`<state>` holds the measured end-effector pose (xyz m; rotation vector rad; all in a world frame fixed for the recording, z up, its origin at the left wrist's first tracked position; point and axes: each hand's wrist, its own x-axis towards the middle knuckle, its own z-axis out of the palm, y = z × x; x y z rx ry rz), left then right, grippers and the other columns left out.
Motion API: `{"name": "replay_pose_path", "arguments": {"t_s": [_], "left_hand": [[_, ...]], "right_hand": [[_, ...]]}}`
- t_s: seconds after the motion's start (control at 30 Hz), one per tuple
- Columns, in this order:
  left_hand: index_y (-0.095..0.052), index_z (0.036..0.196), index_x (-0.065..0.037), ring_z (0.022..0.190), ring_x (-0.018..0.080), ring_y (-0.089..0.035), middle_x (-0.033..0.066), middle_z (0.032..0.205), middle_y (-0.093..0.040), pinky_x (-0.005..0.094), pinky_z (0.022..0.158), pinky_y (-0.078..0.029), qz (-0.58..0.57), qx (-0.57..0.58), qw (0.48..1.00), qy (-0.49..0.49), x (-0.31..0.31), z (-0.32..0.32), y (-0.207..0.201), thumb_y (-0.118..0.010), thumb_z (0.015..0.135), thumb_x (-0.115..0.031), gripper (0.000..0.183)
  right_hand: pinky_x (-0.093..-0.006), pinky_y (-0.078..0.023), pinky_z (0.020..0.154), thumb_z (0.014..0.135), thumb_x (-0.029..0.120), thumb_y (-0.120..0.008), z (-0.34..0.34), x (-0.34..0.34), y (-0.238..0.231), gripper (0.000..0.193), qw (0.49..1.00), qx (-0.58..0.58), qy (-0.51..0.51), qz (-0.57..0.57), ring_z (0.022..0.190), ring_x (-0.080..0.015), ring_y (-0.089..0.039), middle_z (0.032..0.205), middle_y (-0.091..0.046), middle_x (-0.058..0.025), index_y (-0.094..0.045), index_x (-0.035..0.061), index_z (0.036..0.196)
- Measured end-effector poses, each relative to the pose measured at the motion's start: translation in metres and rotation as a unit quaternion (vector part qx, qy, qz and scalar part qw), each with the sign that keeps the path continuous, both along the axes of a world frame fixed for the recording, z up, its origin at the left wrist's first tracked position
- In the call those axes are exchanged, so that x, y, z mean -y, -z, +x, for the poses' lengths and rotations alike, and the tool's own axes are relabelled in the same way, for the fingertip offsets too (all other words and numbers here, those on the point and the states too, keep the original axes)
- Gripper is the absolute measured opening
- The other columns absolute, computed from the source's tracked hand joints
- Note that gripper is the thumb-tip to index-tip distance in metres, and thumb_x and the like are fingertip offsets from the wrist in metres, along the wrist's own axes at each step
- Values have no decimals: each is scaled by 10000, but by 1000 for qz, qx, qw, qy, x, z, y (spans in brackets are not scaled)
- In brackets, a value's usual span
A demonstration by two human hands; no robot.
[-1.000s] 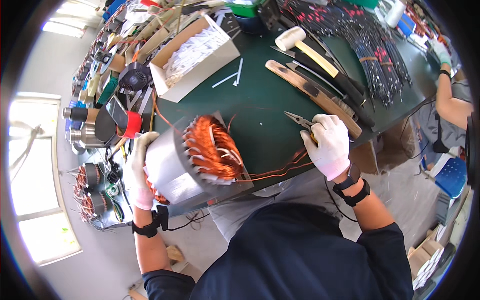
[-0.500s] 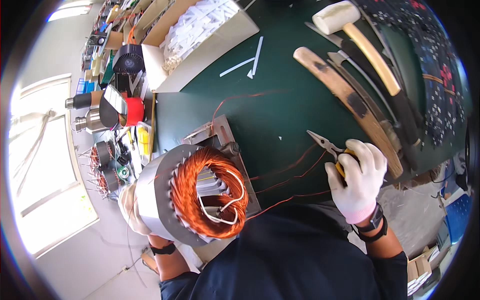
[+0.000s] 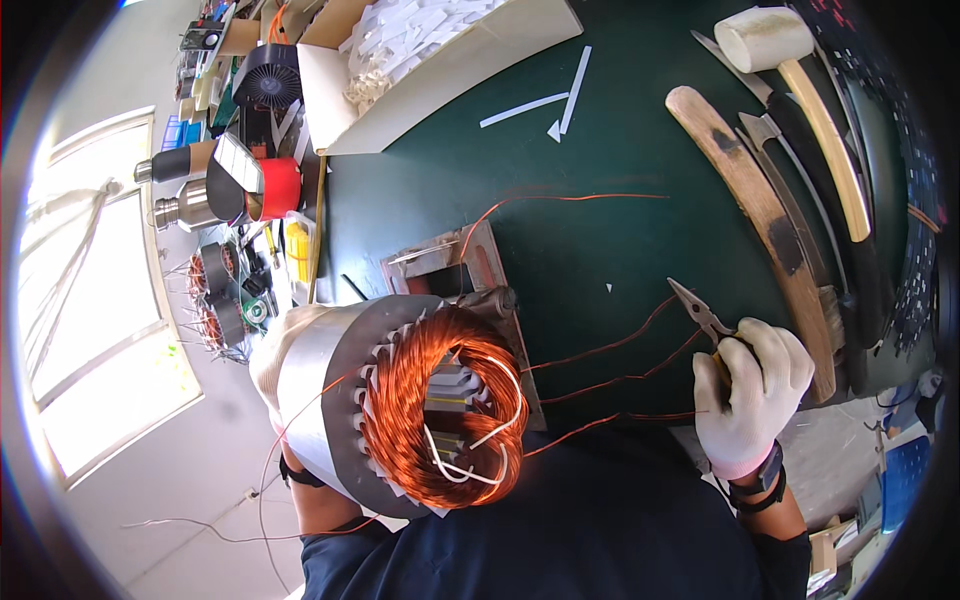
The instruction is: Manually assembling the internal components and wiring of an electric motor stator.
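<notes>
A motor stator (image 3: 325, 400), a grey steel cylinder with orange copper coils (image 3: 400, 440) bulging from its end, sits before me at the bench's near edge. White sleeved leads curl across the coil opening. My left hand (image 3: 277, 352), in a white glove, grips the stator's outer left side; most of its fingers are hidden behind it. In my gloved right hand (image 3: 755, 395) are needle-nose pliers (image 3: 703, 316), pointing up and left. Several thin copper wires (image 3: 590, 353) run right from the stator toward the pliers and this hand. Whether the jaws pinch one, I cannot tell.
A metal bracket (image 3: 488, 262) stands behind the stator. At the right lie a wooden bar (image 3: 745, 190) and a white-headed mallet (image 3: 825, 145). A box (image 3: 450, 85) of white strips is at the back; bottles (image 3: 185, 207) and smaller stators (image 3: 215, 290) stand left.
The view has shifted, so the bench things appear farther right. The stator seems slightly turned, and loose wires now show at its lower left. My right hand still holds the pliers.
</notes>
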<state>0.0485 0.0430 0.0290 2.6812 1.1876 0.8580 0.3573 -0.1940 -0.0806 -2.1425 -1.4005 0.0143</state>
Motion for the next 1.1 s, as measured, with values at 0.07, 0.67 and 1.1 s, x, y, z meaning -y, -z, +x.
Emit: {"name": "replay_pose_path", "arguments": {"t_s": [0.07, 0.67, 1.1], "left_hand": [[-697, 1192, 21, 1052, 321, -699, 169, 1127, -730, 411, 962, -535, 14, -26, 999, 29, -2, -1, -8, -743, 815, -32, 384], [-765, 1096, -103, 1361, 441, -515, 195, 1405, -602, 583, 1151, -352, -194, -162, 918, 307, -4, 44, -120, -727, 811, -140, 290], [-785, 915, -124, 1028, 313, -667, 82, 988, -734, 456, 939, -506, -215, -255, 840, 429, -8, 120, -126, -770, 825, -150, 94]], "right_hand": [[-440, -426, 899, 682, 108, -836, 1, -2, 0, 306, 1000, 3, -11, 8, 1054, -305, -607, 1135, -659, -79, -683, 90, 947], [-441, -445, 826, 690, 97, -816, 4, -1, -5, 254, 998, 16, -1, 61, 954, -290, -617, 1055, -644, -55, -651, 91, 884], [-446, -454, 844, 718, 135, -812, 2, 6, -2, 242, 998, 5, -6, 65, 999, -288, -617, 1080, -646, -66, -653, 89, 895]]}}
